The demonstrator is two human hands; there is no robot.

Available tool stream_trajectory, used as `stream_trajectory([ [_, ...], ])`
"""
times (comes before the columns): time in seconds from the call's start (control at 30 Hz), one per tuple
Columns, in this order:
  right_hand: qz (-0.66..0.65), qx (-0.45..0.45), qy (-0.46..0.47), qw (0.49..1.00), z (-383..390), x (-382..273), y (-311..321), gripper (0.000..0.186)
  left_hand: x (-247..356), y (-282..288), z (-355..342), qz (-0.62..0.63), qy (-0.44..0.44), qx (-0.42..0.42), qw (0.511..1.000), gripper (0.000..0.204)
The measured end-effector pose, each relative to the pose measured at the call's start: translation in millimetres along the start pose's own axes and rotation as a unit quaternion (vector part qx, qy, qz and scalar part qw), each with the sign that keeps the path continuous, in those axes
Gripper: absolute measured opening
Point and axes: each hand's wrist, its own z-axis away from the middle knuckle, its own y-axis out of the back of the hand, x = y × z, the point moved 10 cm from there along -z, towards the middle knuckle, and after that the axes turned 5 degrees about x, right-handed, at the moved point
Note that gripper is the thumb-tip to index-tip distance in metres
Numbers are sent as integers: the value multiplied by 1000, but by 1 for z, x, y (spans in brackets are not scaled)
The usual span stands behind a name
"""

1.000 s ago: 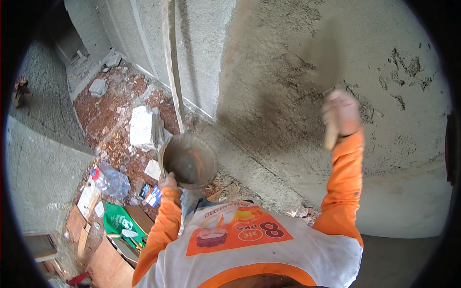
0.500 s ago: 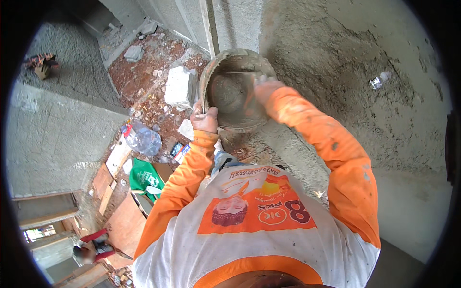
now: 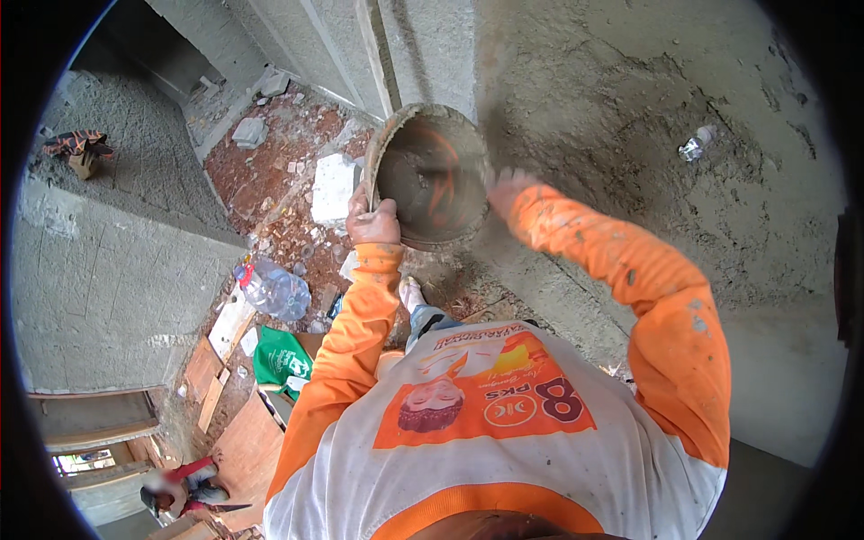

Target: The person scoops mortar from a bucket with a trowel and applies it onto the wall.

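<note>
A round mortar-caked bucket (image 3: 432, 180) is tilted so that its mouth faces me, with grey wet residue and orange streaks inside. My left hand (image 3: 374, 221) is closed around its left rim. Just off the bucket's right side, in front of the rough plastered wall (image 3: 621, 135), is my right hand (image 3: 511, 191). Motion smears its fingers, and I cannot make out whether it holds anything.
Rubble and a white block (image 3: 333, 189) cover the reddish ground at left. Nearer lie a large clear plastic bottle (image 3: 277, 290), a green bag (image 3: 279, 355) and wooden boards (image 3: 238, 450). Another person (image 3: 184, 490) is low at the far left. A small clear plastic piece (image 3: 696, 144) is on the right.
My right hand has come out of the bucket's mouth to its right side. The bucket has shifted slightly left and down in view, still in my left hand.
</note>
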Motion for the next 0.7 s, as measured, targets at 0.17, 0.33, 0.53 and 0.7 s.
stream_trajectory([
  [0.17,-5,-164,146,976,36,-12,32,40,1,-17,12,-104,28,-38,993,40],
  [0.33,25,80,74,994,21,51,87,41,-21,-18,5,-57,36,-102,993,42],
  [0.53,-176,-181,42,967,43,63,-3,32,14,-11,-4,-67,-133,-58,987,42],
  [0.7,-184,-32,134,973,31,74,55,30,-23,4,-26,-1,30,-42,999,40],
])
